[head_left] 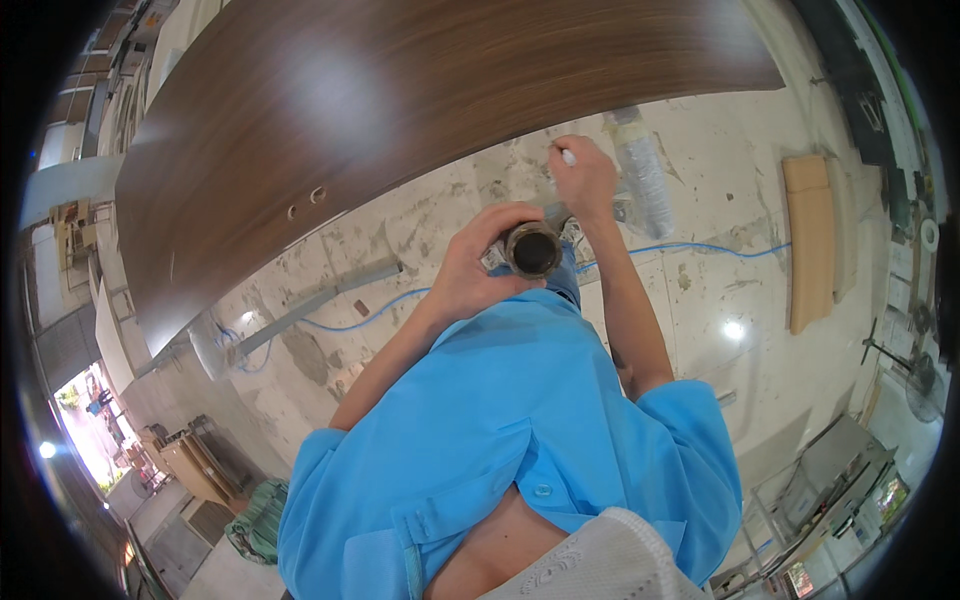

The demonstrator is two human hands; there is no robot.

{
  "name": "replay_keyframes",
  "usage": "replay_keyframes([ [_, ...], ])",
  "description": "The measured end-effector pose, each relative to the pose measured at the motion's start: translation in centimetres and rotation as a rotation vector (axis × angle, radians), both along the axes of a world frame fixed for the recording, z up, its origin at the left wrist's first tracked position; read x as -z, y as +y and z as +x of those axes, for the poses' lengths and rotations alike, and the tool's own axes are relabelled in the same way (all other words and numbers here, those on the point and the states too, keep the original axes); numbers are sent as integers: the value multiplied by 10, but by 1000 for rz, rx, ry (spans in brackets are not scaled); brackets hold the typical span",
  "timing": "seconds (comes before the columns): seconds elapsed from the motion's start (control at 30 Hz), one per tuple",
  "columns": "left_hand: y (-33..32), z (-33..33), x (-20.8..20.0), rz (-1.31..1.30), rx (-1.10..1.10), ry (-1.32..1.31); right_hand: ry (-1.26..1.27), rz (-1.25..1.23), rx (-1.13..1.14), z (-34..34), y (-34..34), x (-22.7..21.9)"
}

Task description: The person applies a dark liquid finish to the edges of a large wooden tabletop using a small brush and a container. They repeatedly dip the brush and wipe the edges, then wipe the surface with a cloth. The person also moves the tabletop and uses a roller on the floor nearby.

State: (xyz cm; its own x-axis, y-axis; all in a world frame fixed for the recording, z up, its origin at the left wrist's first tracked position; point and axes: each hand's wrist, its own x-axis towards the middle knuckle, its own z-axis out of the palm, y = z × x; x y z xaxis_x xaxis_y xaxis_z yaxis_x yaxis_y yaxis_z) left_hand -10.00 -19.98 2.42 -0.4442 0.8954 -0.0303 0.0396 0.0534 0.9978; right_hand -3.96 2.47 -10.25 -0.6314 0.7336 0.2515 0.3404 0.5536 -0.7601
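My left hand is wrapped around a dark, round, open-mouthed container, held upright close to my body. The inside of the container looks dark. My right hand is closed in a fist to the right of it and farther out. From that fist pokes the rounded end of a small white object; the rest of it is hidden, so its kind cannot be made out. Beyond both hands spreads a large, glossy, dark brown wood-grain panel, whose near edge lies just past my right hand.
Two round holes pierce the panel near its edge. A plastic-wrapped roll lies on the stained floor right of my right hand. A blue hose crosses the floor, beside a grey strip at left. Tan boards lie at right.
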Motion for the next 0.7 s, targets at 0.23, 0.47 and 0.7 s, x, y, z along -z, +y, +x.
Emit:
replay_keyframes([
  [0.23,-18,-3,1,-5,-26,5,-41,-30,123,2,17,-9],
  [0.47,-36,-6,1,4,-16,17,26,-70,-46,-18,-41,4],
  [0.7,-54,-8,3,12,-33,15,102,-112,24,-21,-38,2],
])
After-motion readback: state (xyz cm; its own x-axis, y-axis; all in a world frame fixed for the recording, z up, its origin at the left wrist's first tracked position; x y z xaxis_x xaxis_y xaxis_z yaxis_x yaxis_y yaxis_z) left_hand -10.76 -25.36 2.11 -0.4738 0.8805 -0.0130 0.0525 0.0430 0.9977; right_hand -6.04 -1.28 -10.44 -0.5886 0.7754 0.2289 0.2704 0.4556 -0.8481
